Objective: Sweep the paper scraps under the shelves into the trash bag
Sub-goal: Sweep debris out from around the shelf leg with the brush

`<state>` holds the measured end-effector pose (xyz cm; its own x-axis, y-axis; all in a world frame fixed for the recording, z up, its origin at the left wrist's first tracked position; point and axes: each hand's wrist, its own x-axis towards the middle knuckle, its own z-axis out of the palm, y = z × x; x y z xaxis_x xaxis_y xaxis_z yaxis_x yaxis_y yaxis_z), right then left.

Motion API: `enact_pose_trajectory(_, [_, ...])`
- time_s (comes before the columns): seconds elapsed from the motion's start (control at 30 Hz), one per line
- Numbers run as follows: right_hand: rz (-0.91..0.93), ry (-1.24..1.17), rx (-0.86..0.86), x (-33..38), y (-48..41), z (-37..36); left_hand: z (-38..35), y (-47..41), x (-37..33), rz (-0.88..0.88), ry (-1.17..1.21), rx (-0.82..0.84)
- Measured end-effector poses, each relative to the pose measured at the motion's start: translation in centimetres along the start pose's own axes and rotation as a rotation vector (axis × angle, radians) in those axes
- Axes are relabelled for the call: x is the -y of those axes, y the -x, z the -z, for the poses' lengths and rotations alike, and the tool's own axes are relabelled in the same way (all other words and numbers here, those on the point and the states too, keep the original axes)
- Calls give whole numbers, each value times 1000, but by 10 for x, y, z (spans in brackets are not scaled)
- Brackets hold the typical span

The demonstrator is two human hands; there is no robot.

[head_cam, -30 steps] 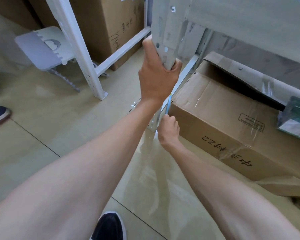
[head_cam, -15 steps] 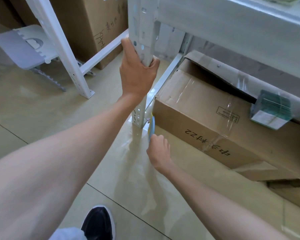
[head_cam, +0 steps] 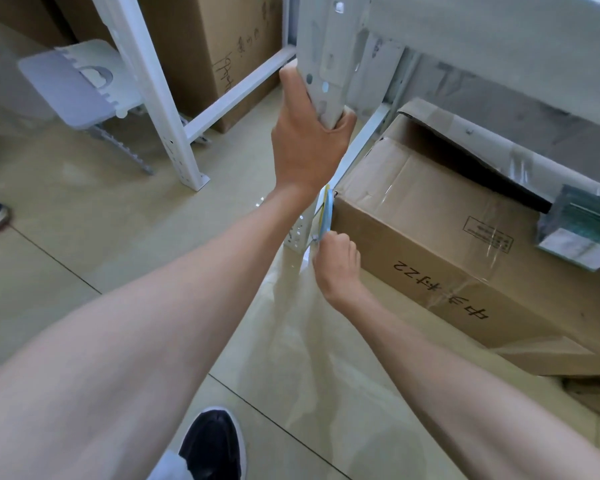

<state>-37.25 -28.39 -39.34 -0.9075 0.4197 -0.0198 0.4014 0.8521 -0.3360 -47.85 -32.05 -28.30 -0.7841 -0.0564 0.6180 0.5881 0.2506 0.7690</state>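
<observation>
My left hand (head_cam: pixel 307 143) grips the white metal shelf post (head_cam: pixel 326 64) at about mid height. My right hand (head_cam: pixel 336 261) is low at the foot of that post and pinches thin blue and yellow paper scraps (head_cam: pixel 326 213). The scraps stand on edge in the narrow gap between the post and a big cardboard box (head_cam: pixel 447 244) under the shelf. No trash bag or broom shows in this view.
A second cardboard box (head_cam: pixel 219 46) stands behind another white post (head_cam: pixel 153 98) at the back left. A folded grey plastic stool (head_cam: pixel 77 84) lies on the tiled floor. A wrapped green packet (head_cam: pixel 582 226) rests on the big box. My shoe (head_cam: pixel 212 445) is below.
My right hand has come back up along the scraps toward the box corner after dipping lower. The view swung back to the right. My left hand keeps its grip on the post.
</observation>
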Motion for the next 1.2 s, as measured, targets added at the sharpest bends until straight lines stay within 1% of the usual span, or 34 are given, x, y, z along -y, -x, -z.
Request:
enact_pose_trajectory(0.23, [-13, 75, 68, 0, -21, -22, -1, -1, 2, -40, -51, -27])
enact_pose_trajectory(0.47, [22, 135, 219, -19, 8, -15, 0, -2, 0, -11, -74, 2])
enact_pose_trajectory(0.67, [67, 118, 299, -31, 36, 4, 3, -1, -4, 30, -69, 48])
enact_pose_trajectory(0.83, [36, 33, 178, -30, 41, 11, 5, 0, -5, 59, -69, 58])
enact_pose_trajectory(1.03, [14, -7, 116, -4, 20, 2, 3, 0, -4, 80, -62, 30])
enact_pose_trajectory(1.2, [-60, -9, 61, 8, -12, -7, 1, 1, -4, 47, -47, 4])
